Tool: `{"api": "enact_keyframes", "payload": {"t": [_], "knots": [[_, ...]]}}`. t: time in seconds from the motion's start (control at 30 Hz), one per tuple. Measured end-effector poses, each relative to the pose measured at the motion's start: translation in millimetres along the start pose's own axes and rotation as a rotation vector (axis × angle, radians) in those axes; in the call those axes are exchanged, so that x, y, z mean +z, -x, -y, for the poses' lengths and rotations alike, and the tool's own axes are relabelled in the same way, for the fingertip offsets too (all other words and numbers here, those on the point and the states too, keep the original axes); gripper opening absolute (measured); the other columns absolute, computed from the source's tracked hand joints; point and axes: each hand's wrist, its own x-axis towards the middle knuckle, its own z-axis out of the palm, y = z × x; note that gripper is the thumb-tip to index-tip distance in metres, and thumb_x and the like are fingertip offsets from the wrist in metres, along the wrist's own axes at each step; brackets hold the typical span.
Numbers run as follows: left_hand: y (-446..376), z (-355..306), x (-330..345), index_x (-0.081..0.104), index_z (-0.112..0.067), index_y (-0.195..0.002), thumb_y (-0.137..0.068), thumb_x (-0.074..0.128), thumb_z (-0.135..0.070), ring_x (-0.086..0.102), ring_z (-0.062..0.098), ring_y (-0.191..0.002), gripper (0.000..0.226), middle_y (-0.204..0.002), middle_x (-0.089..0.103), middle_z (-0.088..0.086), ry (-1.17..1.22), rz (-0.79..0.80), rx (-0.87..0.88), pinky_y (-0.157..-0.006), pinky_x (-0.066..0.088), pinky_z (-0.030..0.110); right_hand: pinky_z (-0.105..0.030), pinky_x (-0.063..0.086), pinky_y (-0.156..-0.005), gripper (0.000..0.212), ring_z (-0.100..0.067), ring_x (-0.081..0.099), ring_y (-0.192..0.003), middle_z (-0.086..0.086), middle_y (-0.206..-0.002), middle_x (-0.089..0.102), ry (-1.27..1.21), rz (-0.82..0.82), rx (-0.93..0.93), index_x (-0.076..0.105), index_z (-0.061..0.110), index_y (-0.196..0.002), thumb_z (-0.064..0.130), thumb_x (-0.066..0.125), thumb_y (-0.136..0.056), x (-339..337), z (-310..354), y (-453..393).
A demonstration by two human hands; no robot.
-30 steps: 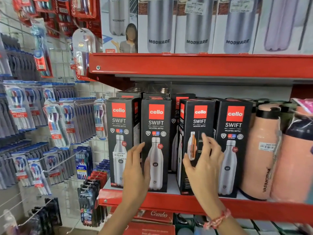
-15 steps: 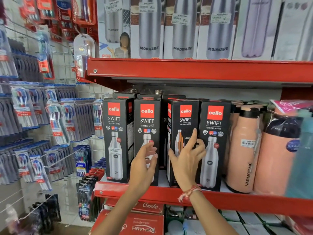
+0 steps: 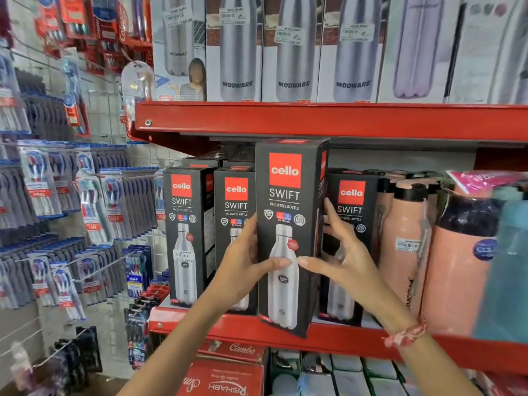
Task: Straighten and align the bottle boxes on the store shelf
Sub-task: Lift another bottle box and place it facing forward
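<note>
A black Cello Swift bottle box (image 3: 288,195) is pulled out in front of the red shelf edge (image 3: 328,337), held between both hands. My left hand (image 3: 245,270) grips its left side, thumb across the front. My right hand (image 3: 343,258) grips its right side, thumb on the front and fingers behind. Three more Cello boxes stand on the shelf: the leftmost box (image 3: 185,235), a second box (image 3: 234,212) partly hidden by my left hand, and a right box (image 3: 353,207) behind my right hand. More boxes stand in a back row.
Peach flasks (image 3: 403,252) and a wrapped peach bottle (image 3: 457,270) crowd the shelf's right side. The red upper shelf (image 3: 328,120) carries Modware boxes (image 3: 294,52). Toothbrush packs (image 3: 94,210) hang on pegs at left. Red boxes (image 3: 225,378) sit below.
The third box, angled on the shelf before, now sits forward of the row between both hands, turned front-on. The camera has moved closer.
</note>
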Motion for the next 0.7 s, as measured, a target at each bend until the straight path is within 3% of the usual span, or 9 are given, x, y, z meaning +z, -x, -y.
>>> {"api": "enact_keyframes", "payload": {"t": [0.1,0.13,0.23,0.27,0.37,0.47,0.57,0.7], "knots": [[-3,5,16,0.030,-0.028,-0.147,-0.080,0.077,-0.012,0.054,0.001,-0.125,0.083,-0.134,0.060,-0.017,-0.066,-0.097,0.027,-0.102,0.040,0.012,-0.011,0.040,-0.099,0.095,-0.001,0.033,-0.139,0.013,-0.154,0.032,-0.014,0.077,0.014,0.016,0.039,-0.150,0.008,0.073,-0.082,-3,0,-10],[-6,9,22,0.026,-0.029,-0.149,-0.081,0.076,-0.012,0.051,0.001,-0.128,0.086,-0.138,0.057,-0.017,-0.094,-0.123,0.026,-0.107,0.037,0.016,-0.014,0.038,-0.105,0.093,-0.002,0.036,-0.138,0.011,-0.154,0.033,0.002,0.089,0.021,0.013,0.033,-0.152,0.001,0.069,-0.084,-2,-2,-15],[-18,24,32,0.016,-0.033,-0.152,-0.080,0.075,-0.008,0.049,0.003,-0.130,0.096,-0.138,0.054,-0.020,-0.179,-0.175,0.007,-0.117,0.030,0.045,-0.038,0.037,-0.112,0.091,-0.012,0.048,-0.132,0.006,-0.146,0.047,0.123,0.062,0.061,0.008,0.026,-0.153,0.000,0.065,-0.087,4,-12,-30],[-22,30,34,0.015,-0.035,-0.151,-0.080,0.075,-0.008,0.050,0.003,-0.127,0.097,-0.135,0.054,-0.023,-0.192,-0.175,-0.006,-0.116,0.030,0.046,-0.042,0.038,-0.111,0.092,-0.015,0.049,-0.131,0.004,-0.143,0.051,0.162,0.048,0.076,0.008,0.027,-0.153,0.001,0.065,-0.087,6,-17,-33],[-29,46,42,0.012,-0.038,-0.151,-0.081,0.074,-0.010,0.054,-0.004,-0.096,0.098,-0.112,0.058,-0.022,-0.188,-0.173,-0.064,-0.097,0.043,0.024,-0.044,0.039,-0.110,0.093,-0.019,0.049,-0.131,0.000,-0.142,0.052,0.237,0.020,0.118,0.008,0.028,-0.153,-0.001,0.064,-0.086,10,-31,-41],[-30,55,51,0.010,-0.036,-0.152,-0.081,0.074,-0.012,0.049,-0.007,-0.076,0.098,-0.096,0.057,-0.015,-0.213,-0.206,-0.103,-0.071,0.041,0.001,-0.040,0.039,-0.110,0.092,-0.018,0.051,-0.129,0.000,-0.142,0.052,0.288,-0.021,0.125,0.008,0.029,-0.153,0.002,0.064,-0.087,14,-40,-44],[-30,61,52,0.009,-0.035,-0.152,-0.082,0.073,-0.014,0.054,0.009,-0.079,0.097,-0.095,0.061,-0.007,-0.242,-0.208,-0.138,-0.066,0.041,0.002,-0.035,0.040,-0.108,0.090,-0.017,0.053,-0.127,0.001,-0.138,0.056,0.305,-0.054,0.139,0.008,0.030,-0.153,0.004,0.064,-0.087,19,-45,-44],[-33,65,50,0.001,-0.033,-0.153,-0.087,0.067,-0.013,0.053,0.010,-0.063,0.095,-0.096,0.070,0.012,-0.333,-0.152,-0.155,-0.059,0.040,0.012,-0.028,0.040,-0.102,0.096,-0.020,0.056,-0.122,-0.001,-0.137,0.057,0.404,-0.147,0.138,-0.001,0.032,-0.152,0.008,0.065,-0.088,27,-46,-44]]}}
